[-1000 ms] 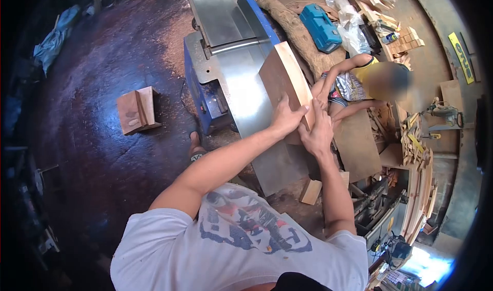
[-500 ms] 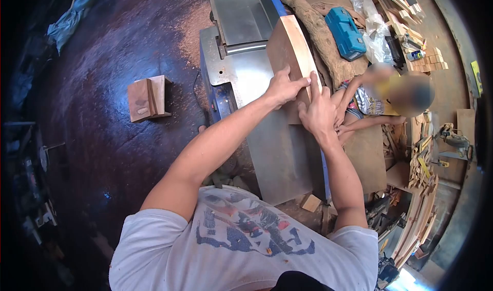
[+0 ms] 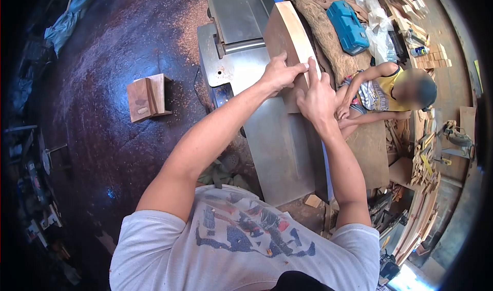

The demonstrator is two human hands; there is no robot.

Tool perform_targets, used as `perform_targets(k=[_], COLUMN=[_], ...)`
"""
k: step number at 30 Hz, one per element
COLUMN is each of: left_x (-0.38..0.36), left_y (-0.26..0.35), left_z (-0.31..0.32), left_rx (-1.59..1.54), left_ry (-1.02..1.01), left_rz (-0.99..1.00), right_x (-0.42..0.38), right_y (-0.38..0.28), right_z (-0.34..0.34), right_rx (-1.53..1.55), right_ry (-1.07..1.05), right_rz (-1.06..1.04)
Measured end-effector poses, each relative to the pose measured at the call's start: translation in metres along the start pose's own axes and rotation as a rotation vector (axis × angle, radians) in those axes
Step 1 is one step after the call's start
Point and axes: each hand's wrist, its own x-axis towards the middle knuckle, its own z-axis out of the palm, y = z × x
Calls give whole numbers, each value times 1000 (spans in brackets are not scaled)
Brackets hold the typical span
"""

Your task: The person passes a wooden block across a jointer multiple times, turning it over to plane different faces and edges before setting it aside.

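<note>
A thick wooden board [image 3: 288, 30] stands on edge on a jointer [image 3: 277, 152], against its fence. My left hand [image 3: 281, 75] presses on the board's left face, its thumb over the top edge. On the other side, my right hand [image 3: 317, 96] grips the near part of the board, with one finger stretched along the top edge. Both thumbs are close together there. Past the silvery cutter slot [image 3: 244, 46] lies the far metal table [image 3: 233, 11]. The board's lower edge is partly hidden by my hands.
A seated person [image 3: 382, 88] is close to the jointer on the right. Near them are a teal tool case [image 3: 347, 27], a rough log [image 3: 323, 39] and stacked wood strips [image 3: 434, 57]. A small wooden stool [image 3: 145, 98] stands on the floor at left, beside scattered shavings [image 3: 192, 26].
The board has slid forward along the jointer, away from me, and both hands have moved with it. The seated person's arm and upper body have shifted.
</note>
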Motion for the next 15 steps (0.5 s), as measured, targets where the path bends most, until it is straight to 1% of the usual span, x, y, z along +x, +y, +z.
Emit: perform_targets(k=[3, 6, 14, 15], left_x=[13, 26, 45, 49], left_y=[4, 11, 39, 42], left_z=[-9, -16, -29, -33], left_rx=[-16, -23, 42, 48], left_ry=[-28, -35, 61, 39], left_rz=[15, 9, -16, -2], right_x=[15, 29, 64, 68], right_y=[-9, -14, -27, -28], right_z=[-2, -2, 1, 2], right_rx=[-27, 12, 1, 1], right_ry=[-56, -37, -39, -39], right_rz=[42, 41, 40, 40])
